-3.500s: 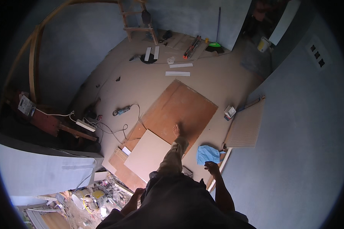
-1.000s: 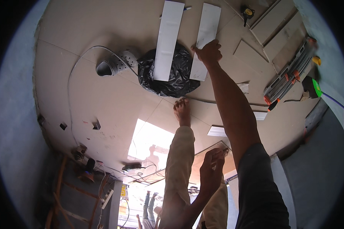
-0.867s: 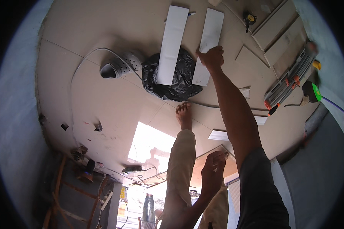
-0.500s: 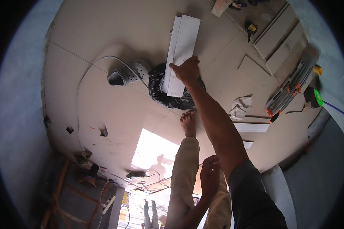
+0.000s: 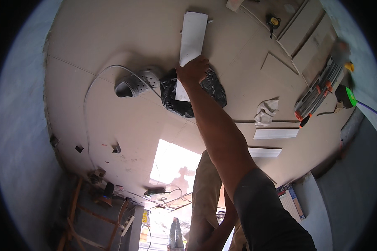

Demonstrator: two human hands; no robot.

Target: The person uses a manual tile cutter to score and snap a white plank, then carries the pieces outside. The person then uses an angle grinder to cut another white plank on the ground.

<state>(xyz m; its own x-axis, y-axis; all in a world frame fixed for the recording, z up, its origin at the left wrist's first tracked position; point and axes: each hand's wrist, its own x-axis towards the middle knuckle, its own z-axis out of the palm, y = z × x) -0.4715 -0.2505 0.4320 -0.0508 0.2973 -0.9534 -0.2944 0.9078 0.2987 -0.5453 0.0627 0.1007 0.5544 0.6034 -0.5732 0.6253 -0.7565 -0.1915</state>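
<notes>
My right hand (image 5: 192, 70) is closed around the middle of a long white tile strip (image 5: 193, 35), thumb at its left edge and fingers over the right. The strip's near end lies over a crumpled black plastic bag (image 5: 213, 85) on the floor. Small thin sticks poke out on either side beneath its far end. Only part of my left forearm (image 5: 227, 224) shows, low in the picture beside my trouser leg (image 5: 207, 188); its hand is hidden behind my right arm.
A grey clog (image 5: 132, 85) and a grey cable (image 5: 90, 90) lie left of the bag. To the right are a rag (image 5: 267, 111), white strips (image 5: 276, 133), a long tile cutter (image 5: 320, 85) and a tape measure (image 5: 273, 23). Cords and a black power tool (image 5: 155, 191) lie nearer.
Two offset strips now look like one, turned slightly more upright. My right hand has shifted left with them. My left hand, visible before, has gone behind my right arm; my bare foot is hidden.
</notes>
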